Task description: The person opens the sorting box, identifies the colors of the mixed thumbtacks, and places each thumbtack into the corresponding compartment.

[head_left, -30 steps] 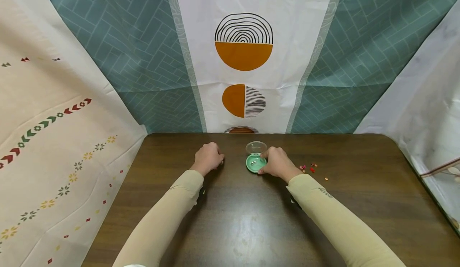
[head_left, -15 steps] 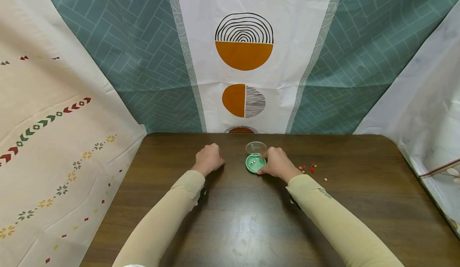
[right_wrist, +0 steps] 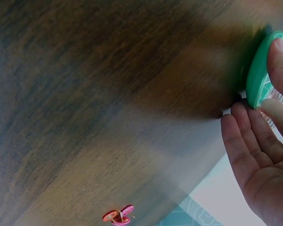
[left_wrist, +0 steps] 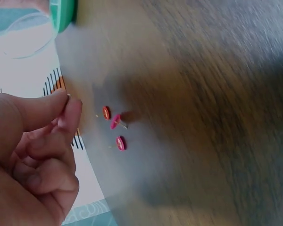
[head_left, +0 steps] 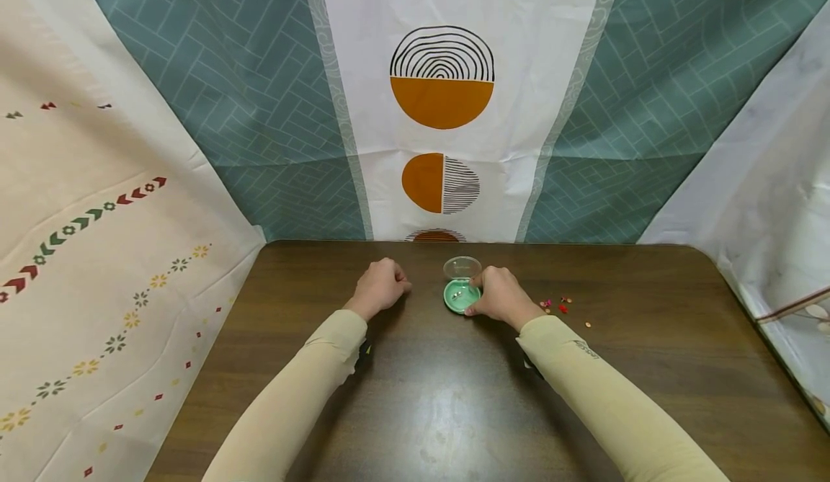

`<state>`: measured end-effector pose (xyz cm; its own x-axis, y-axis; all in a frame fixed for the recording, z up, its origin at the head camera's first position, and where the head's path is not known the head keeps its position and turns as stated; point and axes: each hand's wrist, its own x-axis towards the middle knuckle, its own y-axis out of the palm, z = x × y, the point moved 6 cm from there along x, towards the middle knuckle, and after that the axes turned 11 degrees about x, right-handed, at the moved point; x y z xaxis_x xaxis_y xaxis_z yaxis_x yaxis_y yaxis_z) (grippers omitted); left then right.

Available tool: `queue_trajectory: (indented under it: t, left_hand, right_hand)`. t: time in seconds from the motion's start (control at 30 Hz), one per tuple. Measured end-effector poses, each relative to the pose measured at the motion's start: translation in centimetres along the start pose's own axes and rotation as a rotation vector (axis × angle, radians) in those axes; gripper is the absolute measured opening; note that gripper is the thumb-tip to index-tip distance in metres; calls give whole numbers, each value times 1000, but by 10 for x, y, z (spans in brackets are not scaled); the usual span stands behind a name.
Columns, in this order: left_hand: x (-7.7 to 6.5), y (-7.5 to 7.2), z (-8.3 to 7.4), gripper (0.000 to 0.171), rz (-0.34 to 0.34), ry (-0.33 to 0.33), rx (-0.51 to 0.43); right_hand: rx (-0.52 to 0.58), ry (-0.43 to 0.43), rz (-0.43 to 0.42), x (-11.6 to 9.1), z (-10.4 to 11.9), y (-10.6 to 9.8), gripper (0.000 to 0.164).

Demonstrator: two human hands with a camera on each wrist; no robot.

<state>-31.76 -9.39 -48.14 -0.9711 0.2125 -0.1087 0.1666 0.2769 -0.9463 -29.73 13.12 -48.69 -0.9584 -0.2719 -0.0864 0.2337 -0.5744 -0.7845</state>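
Observation:
My right hand holds a small round green case by its right rim, between thumb and forefinger. The case's clear lid stands open at the back, and a few tiny shiny bits lie inside. To the left, my left hand is just above the table, thumb and forefinger tips pinched together. In the left wrist view a tiny pale speck shows between those fingertips, seemingly part of a thumbtack that the fingers mostly hide. Beyond them lie a red thumbtack and two pink thumbtacks, one being this pink thumbtack.
Several small thumbtacks, red, pink and orange, lie scattered right of my right hand, among them a red thumbtack and a lone orange thumbtack. The dark wooden table meets a hanging patterned cloth at its back edge.
My left hand has risen slightly from the table and shifted a little to the right, its fingertips pinched. My right hand and the green case have stayed put.

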Motion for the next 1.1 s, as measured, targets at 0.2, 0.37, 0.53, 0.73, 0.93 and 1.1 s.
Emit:
queue_trajectory:
  t: [0.2, 0.37, 0.53, 0.73, 0.93, 1.1]
  left_hand:
    - [3, 3, -8, 8, -19, 91, -159]
    - [3, 9, -15, 8, 10, 118, -238]
    - [3, 12, -21, 9, 25, 136, -305]
    - [0, 6, -31, 13, 36, 172, -354]
    - [-1, 3, -40, 13, 4, 197, -365]
    - [2, 5, -45, 10, -49, 211, -403]
  right_hand:
    - [9, 20, 7, -1, -2, 2, 61]
    - [17, 23, 8, -3, -2, 3, 61]
    - [20, 21, 6, -3, -3, 3, 61]
    - [12, 7, -3, -1, -1, 0, 61]
    - [3, 13, 7, 0, -1, 0, 61]
    - [15, 23, 12, 0, -1, 1, 61]
